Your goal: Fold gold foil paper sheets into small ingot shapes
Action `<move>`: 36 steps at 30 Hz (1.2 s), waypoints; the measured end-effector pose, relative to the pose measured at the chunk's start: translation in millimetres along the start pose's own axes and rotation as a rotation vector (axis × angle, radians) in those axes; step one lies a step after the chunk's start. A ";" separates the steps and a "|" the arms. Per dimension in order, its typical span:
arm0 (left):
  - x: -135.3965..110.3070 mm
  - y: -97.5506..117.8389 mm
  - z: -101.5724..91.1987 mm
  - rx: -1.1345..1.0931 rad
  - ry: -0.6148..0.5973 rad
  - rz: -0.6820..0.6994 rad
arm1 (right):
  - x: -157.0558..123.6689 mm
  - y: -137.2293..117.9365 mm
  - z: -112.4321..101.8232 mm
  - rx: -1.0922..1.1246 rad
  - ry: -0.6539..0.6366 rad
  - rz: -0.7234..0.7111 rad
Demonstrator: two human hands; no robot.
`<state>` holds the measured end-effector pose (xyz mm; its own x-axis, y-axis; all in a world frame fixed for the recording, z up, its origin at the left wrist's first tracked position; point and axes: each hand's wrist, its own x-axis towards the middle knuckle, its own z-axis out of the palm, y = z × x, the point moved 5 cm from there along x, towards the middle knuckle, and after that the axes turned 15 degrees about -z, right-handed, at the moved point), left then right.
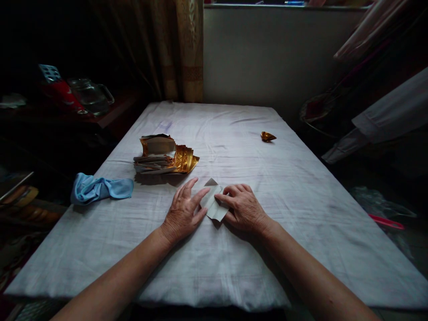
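Note:
In front of me on the tabletop lies a small sheet of foil paper (216,210), its pale side up, with creases and folded edges. My right hand (243,206) has its fingers curled on the paper's right side, the index fingertip pressing on its middle and the thumb near its lower right edge. At the paper's left edge is my left hand (183,209), fingers apart, the index finger and thumb touching the edge. Beyond my left hand stands a fanned stack of gold foil papers (183,159), grey on the back. A folded gold paper piece (268,136) sits farther off to the right.
A white cloth (301,214) covers the table. On its left edge lies a crumpled blue cloth (100,188). A glass jug (90,96) and a red packet (67,96) stand on a dark side table. Pale fabric (394,107) hangs at right.

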<state>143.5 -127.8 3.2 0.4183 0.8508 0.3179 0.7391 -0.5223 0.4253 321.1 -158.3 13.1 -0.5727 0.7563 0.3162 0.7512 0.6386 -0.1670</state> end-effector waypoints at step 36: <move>27.0 -32.9 -12.2 -0.952 -0.424 -0.549 | 12.4 25.9 7.9 1.104 0.406 0.427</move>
<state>124.0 -88.4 8.1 0.4417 0.8319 -0.3361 0.2576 0.2413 0.9357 330.9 -131.3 5.3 -0.0616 0.9593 0.2757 0.0638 0.2794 -0.9580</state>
